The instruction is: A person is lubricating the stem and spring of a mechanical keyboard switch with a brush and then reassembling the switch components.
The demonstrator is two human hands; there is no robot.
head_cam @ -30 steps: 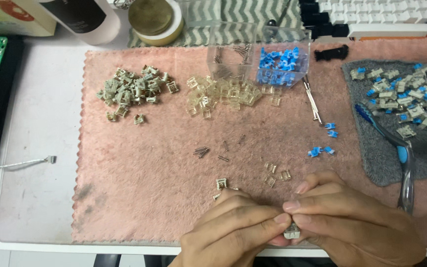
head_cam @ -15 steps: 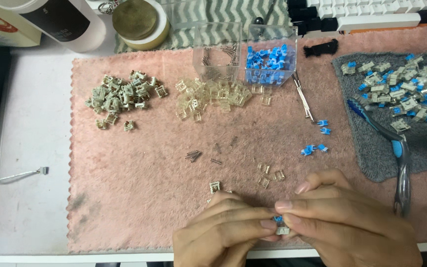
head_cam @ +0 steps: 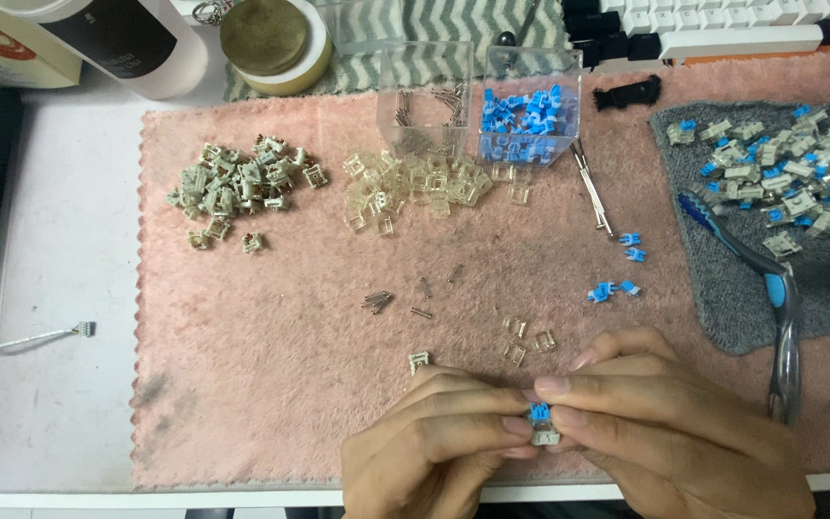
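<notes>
My left hand (head_cam: pixel 434 447) and my right hand (head_cam: pixel 670 437) meet at the near edge of the pink cloth (head_cam: pixel 271 384). Between their fingertips they pinch one small key switch (head_cam: pixel 541 424), grey-white at the bottom with a blue stem on top. Just beyond the hands lie a loose grey-white housing (head_cam: pixel 419 361), a few clear top housings (head_cam: pixel 523 338) and several small metal springs (head_cam: pixel 391 301). Loose blue stems (head_cam: pixel 612 288) lie to the right.
Farther back sit a pile of grey-white housings (head_cam: pixel 242 183), a pile of clear housings (head_cam: pixel 415 183), a clear box of springs (head_cam: pixel 427 101) and one of blue stems (head_cam: pixel 528 115). A grey cloth (head_cam: pixel 722 308) holds assembled switches and a blue toothbrush (head_cam: pixel 770 288). Metal tweezers (head_cam: pixel 593 187), keyboard (head_cam: pixel 722 24).
The view has drifted slightly, so everything sits a little lower in the frame. My hands stay together on the switch; the blue stem now shows clearly between my fingertips.
</notes>
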